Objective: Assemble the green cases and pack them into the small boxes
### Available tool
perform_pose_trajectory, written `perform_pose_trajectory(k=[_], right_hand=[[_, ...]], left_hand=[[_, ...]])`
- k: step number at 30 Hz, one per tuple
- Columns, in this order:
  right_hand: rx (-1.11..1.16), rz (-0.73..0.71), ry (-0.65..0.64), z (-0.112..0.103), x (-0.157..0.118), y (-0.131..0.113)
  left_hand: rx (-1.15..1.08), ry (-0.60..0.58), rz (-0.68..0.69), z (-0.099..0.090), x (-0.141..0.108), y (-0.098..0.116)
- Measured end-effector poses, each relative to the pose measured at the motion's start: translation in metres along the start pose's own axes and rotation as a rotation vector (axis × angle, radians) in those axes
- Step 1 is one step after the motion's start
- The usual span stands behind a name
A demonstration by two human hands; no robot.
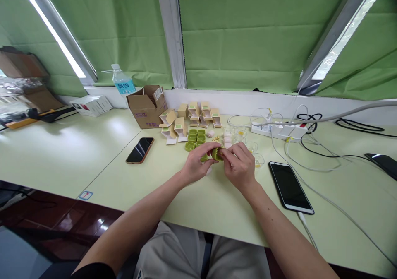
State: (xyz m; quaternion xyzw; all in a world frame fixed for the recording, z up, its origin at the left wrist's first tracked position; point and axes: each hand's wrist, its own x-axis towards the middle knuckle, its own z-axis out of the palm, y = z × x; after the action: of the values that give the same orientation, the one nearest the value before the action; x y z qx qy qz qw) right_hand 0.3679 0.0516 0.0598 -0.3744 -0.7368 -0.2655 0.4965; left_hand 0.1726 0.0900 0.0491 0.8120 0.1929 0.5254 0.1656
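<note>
Near the middle of the table, my left hand (197,163) grips a small green cup (216,154) between thumb and fingers. The fingers of my right hand (240,165) are pressed together at the cup's right side and opening; whatever they pinch inside is too small to make out. Just beyond the hands stand rows of green cups (192,138). To their right lie pale pink round pieces (227,140), small yellow pieces (216,138) and clear plastic cups (240,133). Part of a pale piece shows beneath my hands.
Small open cartons (180,126) stand behind the cups, beside a brown cardboard box (147,108) and a water bottle (123,80). One phone (140,150) lies left; another phone (290,186), with a cable plugged in, lies right. Loose cables run from a power strip (279,131).
</note>
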Motion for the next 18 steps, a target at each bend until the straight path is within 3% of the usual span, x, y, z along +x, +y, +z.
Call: perform_pose_trajectory(k=[18], right_hand=[[-0.017,-0.095,-0.072,0.001,-0.003,0.011]], left_hand=[[-0.020,-0.011,-0.015,-0.001,0.000,-0.003]])
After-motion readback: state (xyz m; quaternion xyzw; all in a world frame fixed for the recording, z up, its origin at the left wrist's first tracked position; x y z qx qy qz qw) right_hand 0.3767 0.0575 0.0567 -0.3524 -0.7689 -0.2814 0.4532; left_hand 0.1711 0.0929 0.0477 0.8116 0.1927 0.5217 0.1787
